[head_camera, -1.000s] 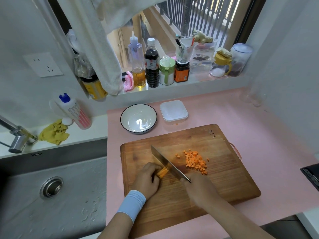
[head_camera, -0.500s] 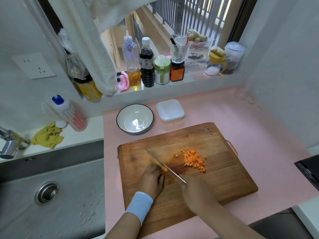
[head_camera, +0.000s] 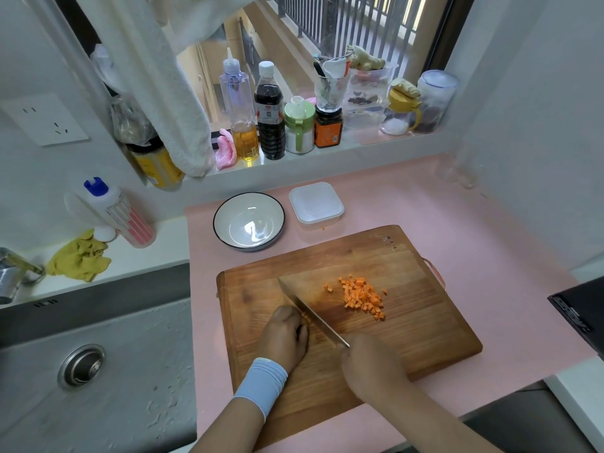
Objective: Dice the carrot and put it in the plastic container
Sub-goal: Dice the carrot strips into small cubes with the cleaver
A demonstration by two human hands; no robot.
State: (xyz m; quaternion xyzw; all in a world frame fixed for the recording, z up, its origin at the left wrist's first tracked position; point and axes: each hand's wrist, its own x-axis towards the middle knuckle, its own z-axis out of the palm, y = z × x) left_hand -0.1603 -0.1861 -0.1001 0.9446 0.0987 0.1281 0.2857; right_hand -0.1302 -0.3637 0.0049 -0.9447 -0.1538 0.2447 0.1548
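A wooden cutting board (head_camera: 425,325) lies on the pink counter. A pile of diced carrot (head_camera: 361,297) sits at its middle. My right hand (head_camera: 369,364) grips the handle of a cleaver (head_camera: 310,313), whose blade stands edge-down on the board beside my left hand. My left hand (head_camera: 286,335), fingers curled, holds down the last bit of carrot (head_camera: 304,314), nearly all hidden under the fingers. The white plastic container (head_camera: 316,204) stands behind the board, beside a bowl.
A white bowl with a dark rim (head_camera: 249,220) stands left of the container. A sink (head_camera: 81,364) lies to the left. Bottles and jars (head_camera: 269,112) line the window sill. A black appliance corner (head_camera: 575,312) is at the right edge.
The blade has come down from tilted to upright against my left fingers. The visible carrot stub has shrunk to almost nothing. My left hand has crept slightly back.
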